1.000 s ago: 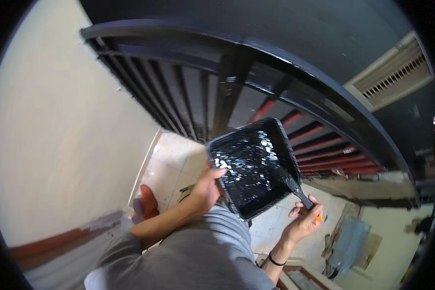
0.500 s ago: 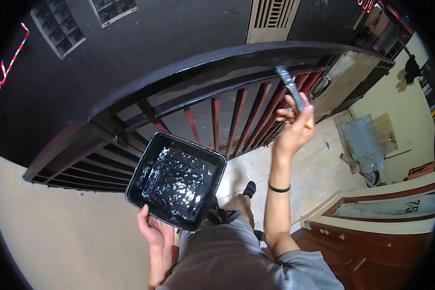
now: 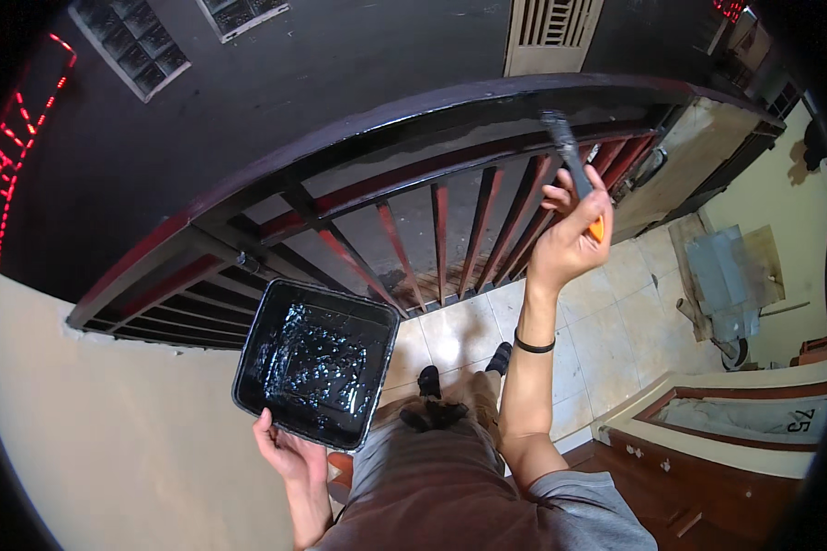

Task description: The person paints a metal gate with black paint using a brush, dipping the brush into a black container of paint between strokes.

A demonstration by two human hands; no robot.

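My left hand (image 3: 288, 448) grips the lower edge of a square black tray (image 3: 374, 367), thumb over the rim and fingers underneath. Wet, glossy black paint (image 3: 317, 363) coats the inside of the tray. A paintbrush (image 3: 572, 158) with an orange-ended handle is in my right hand (image 3: 572, 237), its fingers closed round the handle. The dark, wet-looking bristles point away from me, in front of the upper rail of a metal gate (image 3: 487, 103); whether they touch it I cannot tell. The gate's bars (image 3: 439, 243) show both red and black.
Beyond the gate stands a dark wall (image 3: 340, 64) with glass-block windows and a vent. Pale floor tiles (image 3: 570, 340) lie under my feet. Flat boards (image 3: 721, 275) lean by the yellowish wall at right. A brown wooden door or cabinet (image 3: 671, 487) is close at lower right.
The tray has shifted slightly left and down in view. The brush and right hand have moved a little right and down in the picture, as has the gate. Both feet now show.
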